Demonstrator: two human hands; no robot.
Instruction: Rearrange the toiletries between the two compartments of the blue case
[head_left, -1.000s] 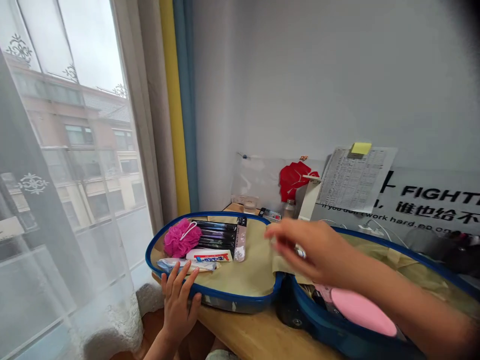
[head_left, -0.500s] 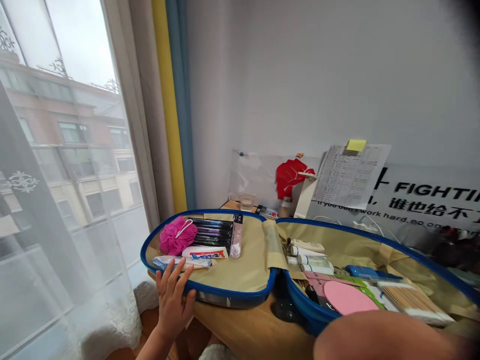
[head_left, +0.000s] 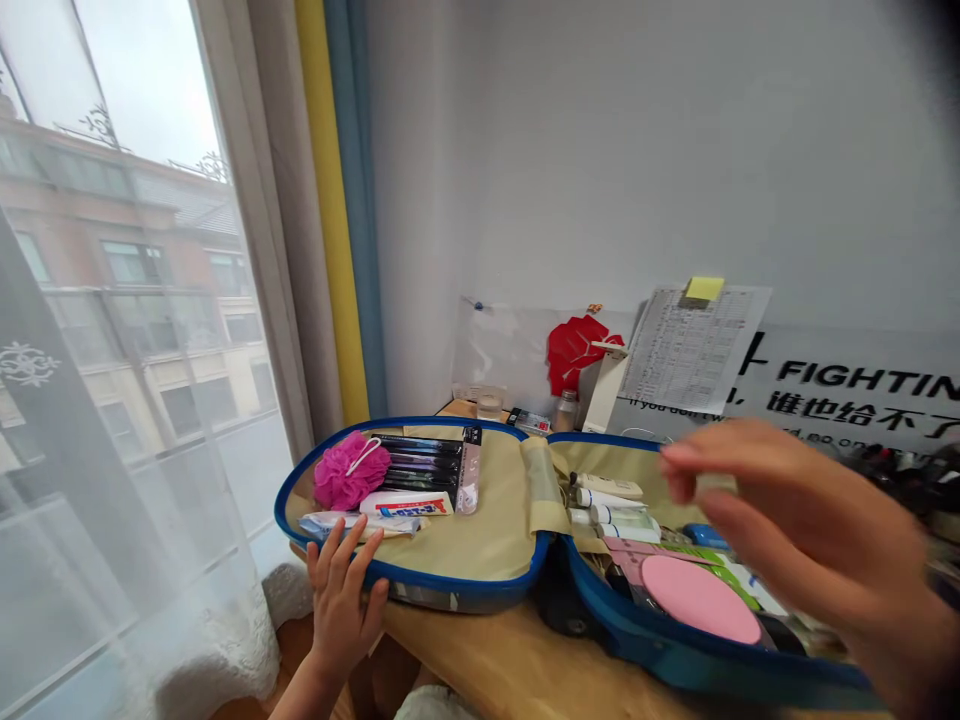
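Note:
My left hand (head_left: 345, 590) lies on the front rim of the left half of an open blue-edged case (head_left: 457, 578), fingers spread. Close to its fingertips is a clear-wrapped item (head_left: 360, 524), with a toothpaste box (head_left: 405, 503) behind it. A pink bath puff (head_left: 349, 472) and a black blister pack of stick-like items (head_left: 424, 462) fill the back of that half. Over the right half hovers my right hand (head_left: 802, 540), blurred, thumb and forefinger apart, with nothing visible between them. Beneath and left of it are a pink oval item (head_left: 701, 598), small white-capped bottles (head_left: 622, 520) and a blue item (head_left: 705, 536).
The case stands on a wooden table (head_left: 480, 650). Behind it are a glass jar (head_left: 566, 410) and a small dark box (head_left: 529, 421). Papers (head_left: 694, 345) hang on the wall. Sheer curtains (head_left: 142, 420) cover the window at the left.
My right hand has risen from the lower right edge and now hangs over the right half of the case, hiding the cotton swabs. The left hand stays on the rim.

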